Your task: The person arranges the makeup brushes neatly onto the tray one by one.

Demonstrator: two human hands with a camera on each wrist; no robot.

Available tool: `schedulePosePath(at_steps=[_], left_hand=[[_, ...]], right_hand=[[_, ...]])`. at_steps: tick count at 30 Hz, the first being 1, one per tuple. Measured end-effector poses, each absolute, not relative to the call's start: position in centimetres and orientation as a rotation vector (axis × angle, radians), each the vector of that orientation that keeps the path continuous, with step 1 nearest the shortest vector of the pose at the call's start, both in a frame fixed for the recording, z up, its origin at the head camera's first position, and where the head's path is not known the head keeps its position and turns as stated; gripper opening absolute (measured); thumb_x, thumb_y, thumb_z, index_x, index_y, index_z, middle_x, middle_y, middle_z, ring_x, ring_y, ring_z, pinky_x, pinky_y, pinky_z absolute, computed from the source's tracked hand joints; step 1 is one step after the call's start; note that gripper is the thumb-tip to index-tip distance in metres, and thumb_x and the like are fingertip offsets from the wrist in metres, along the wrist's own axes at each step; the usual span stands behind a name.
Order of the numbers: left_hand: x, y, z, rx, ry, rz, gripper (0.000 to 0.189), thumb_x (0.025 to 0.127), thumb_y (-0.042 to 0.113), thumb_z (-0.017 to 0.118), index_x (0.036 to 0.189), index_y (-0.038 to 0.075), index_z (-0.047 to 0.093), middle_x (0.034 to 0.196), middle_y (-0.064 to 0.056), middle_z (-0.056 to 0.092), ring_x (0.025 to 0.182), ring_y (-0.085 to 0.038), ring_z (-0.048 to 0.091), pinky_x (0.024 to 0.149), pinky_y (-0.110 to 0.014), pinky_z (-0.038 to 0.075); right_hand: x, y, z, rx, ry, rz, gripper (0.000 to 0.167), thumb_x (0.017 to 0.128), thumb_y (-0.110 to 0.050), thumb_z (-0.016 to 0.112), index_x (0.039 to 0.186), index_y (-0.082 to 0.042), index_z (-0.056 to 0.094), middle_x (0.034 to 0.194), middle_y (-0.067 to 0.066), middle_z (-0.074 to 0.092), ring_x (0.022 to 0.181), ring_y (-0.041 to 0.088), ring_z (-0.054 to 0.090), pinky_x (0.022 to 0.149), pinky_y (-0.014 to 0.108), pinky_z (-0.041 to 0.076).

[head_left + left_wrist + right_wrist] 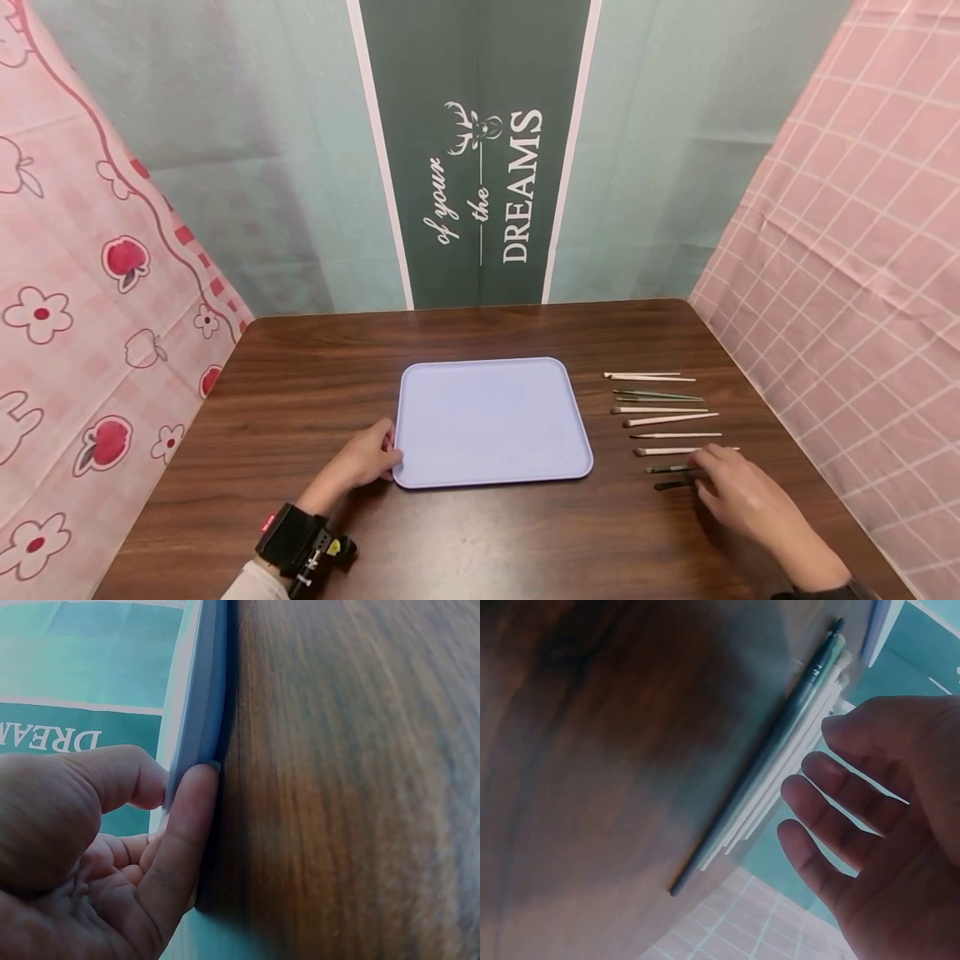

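On the brown tabletop (315, 367), the lavender tray (491, 425) lies mid-scene, its left rim pinched by the left hand (369, 452). The right hand (738, 492), fingers loosely spread and holding nothing, hovers over the near end of the row of brushes (663, 410) right of the tray. The nearest, a dark brush (672, 485), lies lengthwise left to right, well away from the left hand.

Your head view looks forward and down across the worktop (480, 533); your left-wrist view faces the tray (487, 425) up close, your right-wrist view the brushes (754, 761); all three catch the far curtain (480, 50).
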State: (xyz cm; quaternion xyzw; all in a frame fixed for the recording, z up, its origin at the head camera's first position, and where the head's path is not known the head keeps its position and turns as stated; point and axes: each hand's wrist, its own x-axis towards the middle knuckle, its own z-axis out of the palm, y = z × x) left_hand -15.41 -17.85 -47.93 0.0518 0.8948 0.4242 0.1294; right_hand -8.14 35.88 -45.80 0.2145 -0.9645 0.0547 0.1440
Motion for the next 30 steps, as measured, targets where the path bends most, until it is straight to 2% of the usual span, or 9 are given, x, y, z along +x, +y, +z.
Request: schedulePosePath(at_steps=[4,10,14,19,30], left_hand=[[-15.4,-17.9,-48.0,0.155,2.6,1.236,0.019,0.082,-0.004,0.063,0.086,0.005,0.047,0.073,-0.005,0.051,0.058,-0.016,0.063,0.053,-0.029,0.057],[-15.3,-17.9,-47.9,0.166,2.6,1.248,0.019,0.083,-0.004,0.064,0.087,0.004,0.047,0.073,-0.005,0.05,0.058,-0.015,0.061,0.053,-0.029,0.057],[-15.3,-17.9,-47.9,0.162,2.597,1.251,0.019,0.083,-0.004,0.064,0.088,0.004,0.047,0.073,-0.005,0.051,0.058,-0.015,0.061,0.054,-0.029,0.057],[-15.4,-17.8,-47.8,0.153,2.595,1.253,0.019,0.083,-0.004,0.064,0.088,0.004,0.047,0.074,-0.005,0.051,0.059,-0.015,0.061,0.054,-0.029,0.057],[-15.3,-17.8,-47.8,0.133,2.604,1.231,0.019,0.084,-0.003,0.064,0.088,0.005,0.048,0.074,-0.004,0.048,0.059,-0.015,0.058,0.054,-0.029,0.056]], right_hand=[[-8.1,36.2,-46.3,0.654,-2.721,0.167,0.034,0.062,0.001,0.082,0.088,-0.015,0.066,0.083,-0.009,0.054,0.072,0.015,0.06,0.06,0.034,0.051],[-8.2,36.5,-47.0,0.704,-2.655,0.161,0.037,0.057,0.002,0.081,0.088,-0.013,0.066,0.086,-0.005,0.059,0.075,0.019,0.063,0.061,0.036,0.053],[-8.3,36.6,-47.2,0.706,-2.663,0.152,0.036,0.059,0.003,0.081,0.088,-0.013,0.066,0.088,-0.004,0.063,0.079,0.021,0.064,0.064,0.037,0.054],[-8.5,36.7,-47.5,0.71,-2.672,0.162,0.037,0.062,0.004,0.084,0.085,-0.018,0.065,0.086,-0.008,0.061,0.078,0.017,0.063,0.066,0.036,0.054],[-9.4,37.3,-48.0,0.834,-2.572,0.195,0.039,0.061,0.002,0.082,0.078,-0.022,0.057,0.079,-0.015,0.049,0.071,0.008,0.051,0.061,0.029,0.046]])
